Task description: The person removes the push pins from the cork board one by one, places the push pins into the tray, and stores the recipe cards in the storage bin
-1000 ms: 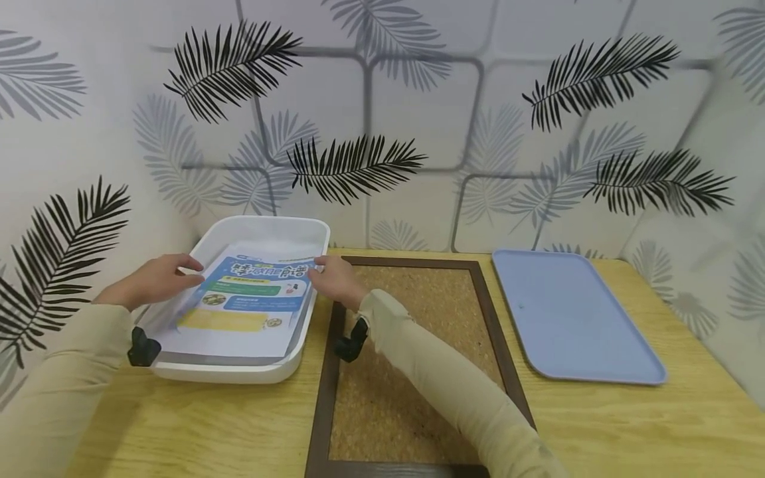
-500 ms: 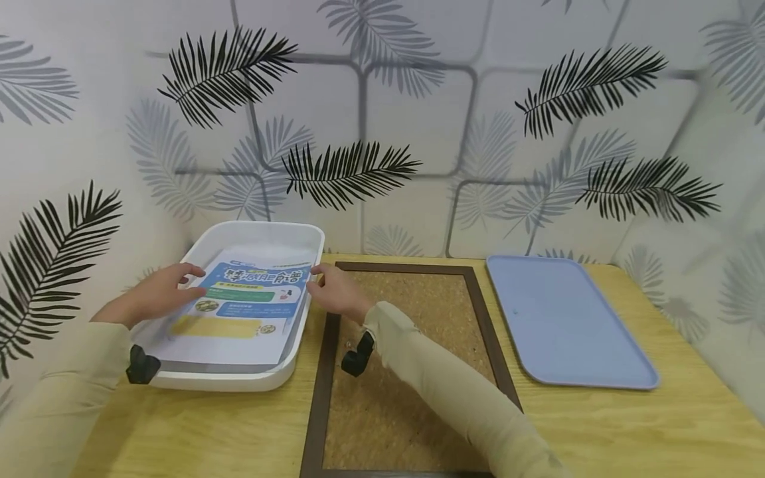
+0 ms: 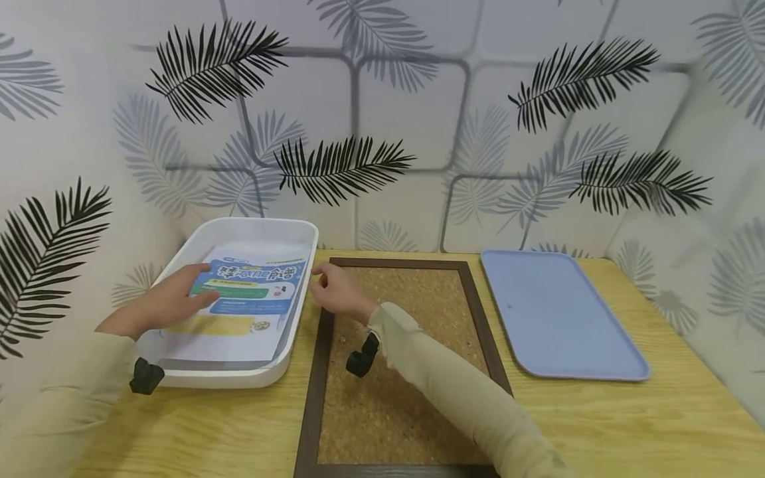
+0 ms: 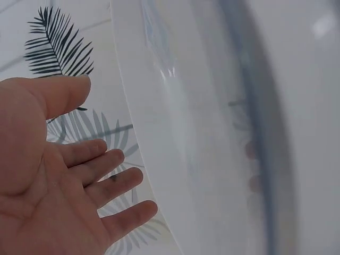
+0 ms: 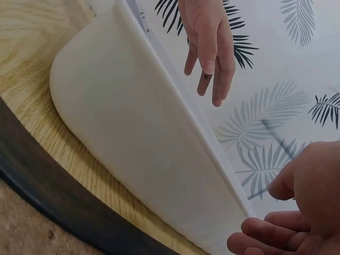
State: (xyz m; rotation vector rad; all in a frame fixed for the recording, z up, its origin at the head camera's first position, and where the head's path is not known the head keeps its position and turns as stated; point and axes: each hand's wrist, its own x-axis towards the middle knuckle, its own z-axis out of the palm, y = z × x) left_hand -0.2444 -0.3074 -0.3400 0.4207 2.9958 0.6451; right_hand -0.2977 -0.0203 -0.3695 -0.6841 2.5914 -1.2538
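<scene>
A white plastic tub [image 3: 236, 380] stands on the left of the table. Inside it lies a printed paper sheet [image 3: 239, 342], white with blue, green and yellow blocks and large lettering. My left hand [image 3: 173, 300] hovers above the tub's left side with thumb and fingers spread, holding nothing; in the left wrist view the hand [image 4: 69, 175] has its palm bare. My right hand [image 3: 340, 292] is just outside the tub's right rim, fingers loosely bent and nothing in them. In the right wrist view that hand [image 5: 297, 212] is close to the rim; contact is unclear.
A cork board [image 3: 388, 425] with a dark brown frame [image 3: 311, 411] lies right of the tub, under my right forearm. Farther right is a pale blue tray [image 3: 562, 318]. A leaf-patterned wall [image 3: 412, 126] closes off the back of the wooden table [image 3: 603, 431].
My right hand has drawn back slightly from the sheet and rim, its fingers bending more. My left hand has shifted a little over the sheet. The camera view has turned slightly right.
</scene>
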